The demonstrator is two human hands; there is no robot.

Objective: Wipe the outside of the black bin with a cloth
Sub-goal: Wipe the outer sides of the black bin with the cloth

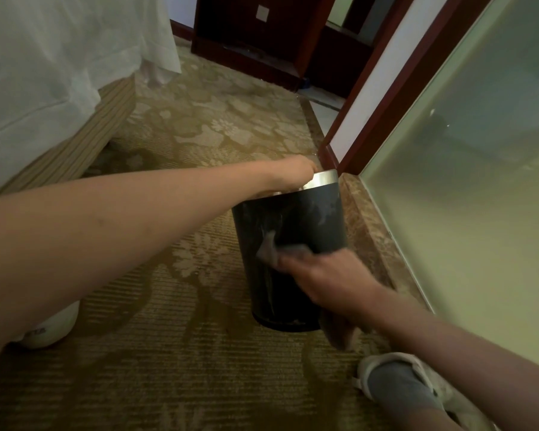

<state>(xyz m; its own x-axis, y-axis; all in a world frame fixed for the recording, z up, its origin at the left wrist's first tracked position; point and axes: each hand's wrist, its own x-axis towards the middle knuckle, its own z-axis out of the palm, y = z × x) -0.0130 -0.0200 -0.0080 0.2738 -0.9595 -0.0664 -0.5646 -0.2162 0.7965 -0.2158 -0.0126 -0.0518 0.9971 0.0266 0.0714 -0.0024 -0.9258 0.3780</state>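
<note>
Now left hand (296,173) fingers curl over the rim of the black bin (313,219); right hand (329,283) fingers, blurred, clutch cloth (270,252) against its side.

Black bin (305,219) with silver rim (322,178), grey cloth (271,251), gold floral carpet (175,275).

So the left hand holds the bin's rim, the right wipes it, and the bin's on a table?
Not a table. The head view shows the bin on the carpet; left hand holds its rim, right hand wipes it with the cloth.
</note>
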